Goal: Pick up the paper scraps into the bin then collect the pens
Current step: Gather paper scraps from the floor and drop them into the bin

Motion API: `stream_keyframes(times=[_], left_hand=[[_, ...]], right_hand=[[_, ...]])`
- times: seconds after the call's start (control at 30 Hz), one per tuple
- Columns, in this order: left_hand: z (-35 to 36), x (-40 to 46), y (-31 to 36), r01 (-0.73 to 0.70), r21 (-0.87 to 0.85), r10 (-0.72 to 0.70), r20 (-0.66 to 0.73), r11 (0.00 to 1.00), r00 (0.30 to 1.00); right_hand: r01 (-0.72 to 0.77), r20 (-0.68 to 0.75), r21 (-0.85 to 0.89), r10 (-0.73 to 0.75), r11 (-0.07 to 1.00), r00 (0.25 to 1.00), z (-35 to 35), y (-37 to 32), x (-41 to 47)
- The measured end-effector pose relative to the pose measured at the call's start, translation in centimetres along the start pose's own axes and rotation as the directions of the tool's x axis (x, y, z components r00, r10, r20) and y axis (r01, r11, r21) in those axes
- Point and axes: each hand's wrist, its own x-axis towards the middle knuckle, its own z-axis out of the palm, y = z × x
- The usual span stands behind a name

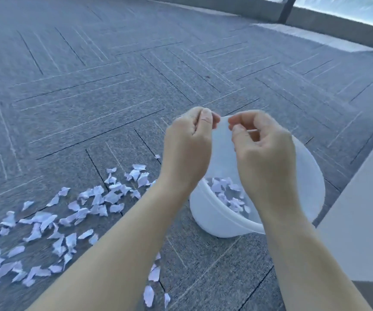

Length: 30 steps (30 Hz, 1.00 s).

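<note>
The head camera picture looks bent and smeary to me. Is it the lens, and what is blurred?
Head view: the wide lens bows the carpet lines and far wall; the scraps on the floor at lower left are motion-smeared; the fingertips over the bin look soft; the light is even and bluish, brightest at the window, top right.

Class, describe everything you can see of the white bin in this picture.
The bin is a round, white, slightly see-through tub, plastic by its look, with a thick rolled rim. It stands upright and open on the grey carpet, beside a pale panel on the right. Torn paper scraps cover its bottom. Both hands hover over its mouth, hiding part of the rim; neither clearly touches it.
</note>
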Motion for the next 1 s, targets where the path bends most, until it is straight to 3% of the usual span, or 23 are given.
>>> stream_keyframes(times=[0.1, 0.23, 0.33, 0.4, 0.47, 0.53, 0.7, 0.77, 0.9, 1.0], left_hand=[[-5.0, -0.7, -4.1, 0.026, 0.132, -0.006, -0.153, 0.991, 0.988], [-12.7, -4.3, -14.0, 0.256, 0.382, -0.164, -0.257, 0.888, 0.952], [-18.7, -8.3, -20.6, 0.484, 0.559, -0.349, -0.337, 0.673, 0.874], [-22.7, -10.9, -23.4, 0.603, 0.638, -0.43, -0.429, 0.479, 0.794], [-26.3, -12.8, -25.4, 0.662, 0.675, -0.451, -0.505, 0.324, 0.736], [-29.5, -13.8, -26.9, 0.72, 0.645, -0.46, -0.575, 0.254, 0.677], [-35.5, -13.1, -29.2, 0.843, 0.494, -0.465, -0.707, 0.214, 0.532], [-36.6, -12.6, -30.0, 0.861, 0.437, -0.524, -0.685, 0.26, 0.506], [-35.9, -11.1, -31.2, 0.805, 0.405, -0.556, -0.583, 0.434, 0.593], [-33.4, -10.6, -31.1, 0.713, 0.406, -0.494, -0.523, 0.572, 0.695]], right_hand=[[0.077, 0.155, 0.151, -0.101, 0.986, 0.983, 5.6, -1.0, -2.7], [0.031, 0.46, 0.063, -0.057, 0.998, 0.886, 14.7, 3.0, -7.0], [-0.008, 0.666, -0.143, 0.102, 0.99, 0.739, 20.1, 8.6, -8.9], [0.018, 0.701, -0.282, 0.193, 0.959, 0.686, 22.7, 11.7, -9.2], [0.079, 0.669, -0.393, 0.227, 0.916, 0.708, 24.9, 13.7, -8.5], [0.143, 0.623, -0.467, 0.21, 0.873, 0.753, 26.9, 15.2, -6.9], [0.181, 0.564, -0.539, 0.193, 0.823, 0.803, 30.2, 17.7, -2.3], [0.161, 0.571, -0.522, 0.202, 0.838, 0.796, 30.9, 18.4, -1.5], [0.177, 0.621, -0.402, 0.126, 0.898, 0.774, 31.7, 18.5, -1.9], [0.267, 0.708, -0.266, 0.0, 0.926, 0.706, 32.3, 17.5, -3.4]])
